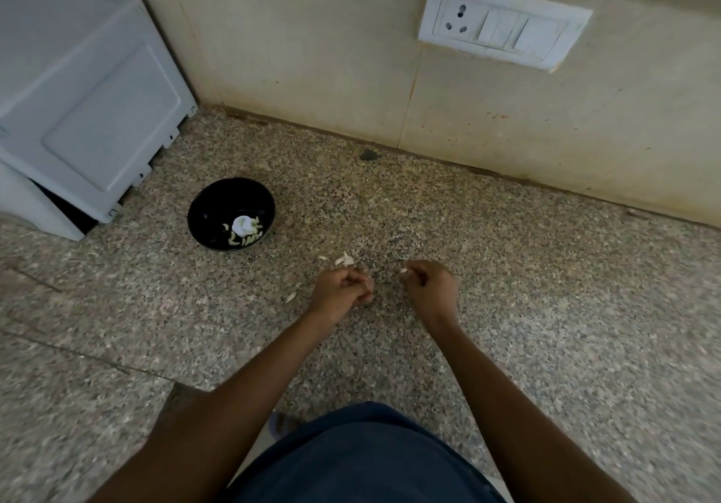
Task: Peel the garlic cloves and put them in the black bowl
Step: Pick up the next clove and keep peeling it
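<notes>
Garlic cloves (242,234) are lying peeled in the black bowl (206,210) on the speckled counter (507,288) while we are curling our left hand (340,288) and pinching a pale scrap (403,270) in our right hand (431,288).

A home kitchen: speckled granite desk (507,288), tiled wall with socket panel (503,22), white appliance (78,104).
</notes>
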